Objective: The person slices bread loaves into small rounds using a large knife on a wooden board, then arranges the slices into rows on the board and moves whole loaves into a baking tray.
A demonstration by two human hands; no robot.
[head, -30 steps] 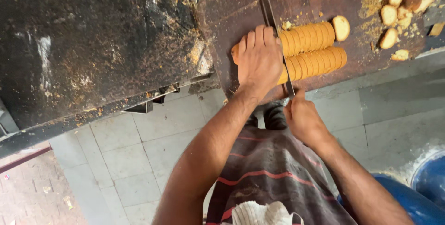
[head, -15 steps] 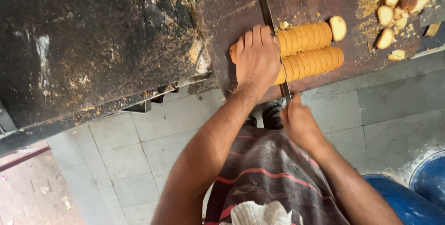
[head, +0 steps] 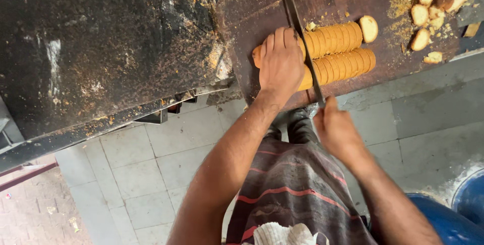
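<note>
Two long golden loaves [head: 339, 52] lie side by side on a dark brown wooden board [head: 262, 13], their right parts cut into several slices. My left hand [head: 280, 63] presses flat on the uncut left ends. My right hand [head: 337, 131] grips the handle of a long knife [head: 298, 25], whose blade runs across both loaves just right of my left fingers. One loose slice [head: 368, 28] lies at the right end of the upper loaf.
A heap of cut slices and crumbs [head: 428, 8] sits at the board's far right. A black, crumb-dusted metal surface [head: 101, 48] lies to the left. Below are pale floor tiles [head: 151, 174] and a blue drum [head: 454, 214] at the lower right.
The knife stays across the loaves beside my left fingers; my left hand has shifted slightly left along the uncut part. The view has shifted a little.
</note>
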